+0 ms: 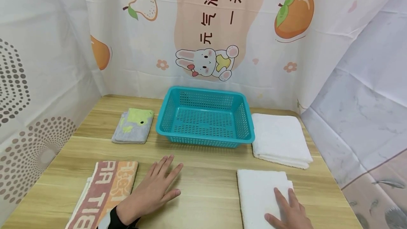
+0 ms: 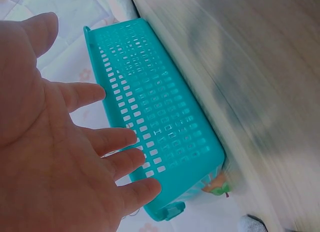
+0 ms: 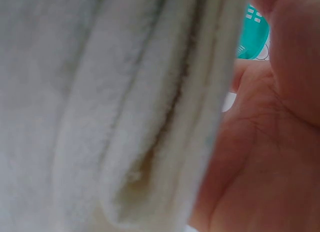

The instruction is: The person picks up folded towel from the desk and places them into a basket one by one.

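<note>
Folding looks done, the central teal basket unfilled: far white towel right, near white towel lower right under the spread right grip, lettered towel lower left beside the spread left grip, grey towel left.

The table carries a basket, grey towel, lettered towel, far white towel and near white towel.

Basket at back edge of tabletop; towel A left, towel B right. Towel C toward front-left corner, towel D front-right.
</note>
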A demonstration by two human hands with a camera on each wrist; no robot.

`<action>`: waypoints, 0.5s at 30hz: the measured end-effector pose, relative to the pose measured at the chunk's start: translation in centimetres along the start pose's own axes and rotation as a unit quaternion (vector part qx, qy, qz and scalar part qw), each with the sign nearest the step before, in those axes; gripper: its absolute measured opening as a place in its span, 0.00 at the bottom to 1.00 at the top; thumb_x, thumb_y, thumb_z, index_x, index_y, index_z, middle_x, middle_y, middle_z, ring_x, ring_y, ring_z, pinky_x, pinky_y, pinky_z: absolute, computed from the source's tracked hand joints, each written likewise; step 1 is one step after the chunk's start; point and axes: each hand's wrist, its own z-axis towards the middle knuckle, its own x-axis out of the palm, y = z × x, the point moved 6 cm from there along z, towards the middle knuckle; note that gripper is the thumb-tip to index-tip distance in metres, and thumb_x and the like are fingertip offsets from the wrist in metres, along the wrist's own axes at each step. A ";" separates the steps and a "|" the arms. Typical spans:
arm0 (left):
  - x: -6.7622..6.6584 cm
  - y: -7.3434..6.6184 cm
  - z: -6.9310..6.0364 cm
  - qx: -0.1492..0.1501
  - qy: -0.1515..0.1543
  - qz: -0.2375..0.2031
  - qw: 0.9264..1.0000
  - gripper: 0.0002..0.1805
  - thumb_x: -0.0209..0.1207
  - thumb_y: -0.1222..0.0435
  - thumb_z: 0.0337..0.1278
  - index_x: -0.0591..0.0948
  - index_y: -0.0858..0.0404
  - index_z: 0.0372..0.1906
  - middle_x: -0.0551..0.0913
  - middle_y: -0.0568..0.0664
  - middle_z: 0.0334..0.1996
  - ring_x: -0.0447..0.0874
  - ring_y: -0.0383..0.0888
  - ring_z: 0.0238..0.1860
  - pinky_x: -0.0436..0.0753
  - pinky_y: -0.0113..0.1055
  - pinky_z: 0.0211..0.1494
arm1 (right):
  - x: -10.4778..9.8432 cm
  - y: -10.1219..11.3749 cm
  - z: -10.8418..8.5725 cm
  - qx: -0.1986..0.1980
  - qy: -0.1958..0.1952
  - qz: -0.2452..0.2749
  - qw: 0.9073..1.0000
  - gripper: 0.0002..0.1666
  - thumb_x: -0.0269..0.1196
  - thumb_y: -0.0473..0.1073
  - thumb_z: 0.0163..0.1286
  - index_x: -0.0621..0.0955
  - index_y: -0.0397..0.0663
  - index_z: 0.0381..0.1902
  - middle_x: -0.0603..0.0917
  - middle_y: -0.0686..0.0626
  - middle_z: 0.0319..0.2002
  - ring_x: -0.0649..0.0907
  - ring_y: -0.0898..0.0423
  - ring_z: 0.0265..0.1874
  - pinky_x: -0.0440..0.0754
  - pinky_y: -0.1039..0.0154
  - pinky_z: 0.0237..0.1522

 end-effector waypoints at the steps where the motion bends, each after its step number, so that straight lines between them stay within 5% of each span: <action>1: 0.0 0.0 0.0 0.000 0.000 0.000 1.000 0.35 0.53 0.48 0.72 0.61 0.56 0.77 0.54 0.66 0.76 0.51 0.64 0.76 0.58 0.65 0.69 | 0.0 0.0 0.0 0.000 -0.001 0.000 1.000 0.59 0.64 0.70 0.62 0.56 0.39 0.76 0.41 0.17 0.70 0.54 0.10 0.60 0.69 0.20 0.42; 15: -0.4 0.0 0.0 -0.001 -0.003 0.007 1.000 0.36 0.53 0.48 0.71 0.61 0.57 0.77 0.55 0.66 0.76 0.52 0.64 0.76 0.59 0.64 0.70 | 0.1 0.7 -0.1 -0.005 -0.003 0.002 1.000 0.59 0.64 0.70 0.62 0.56 0.40 0.76 0.41 0.17 0.70 0.54 0.10 0.61 0.68 0.19 0.42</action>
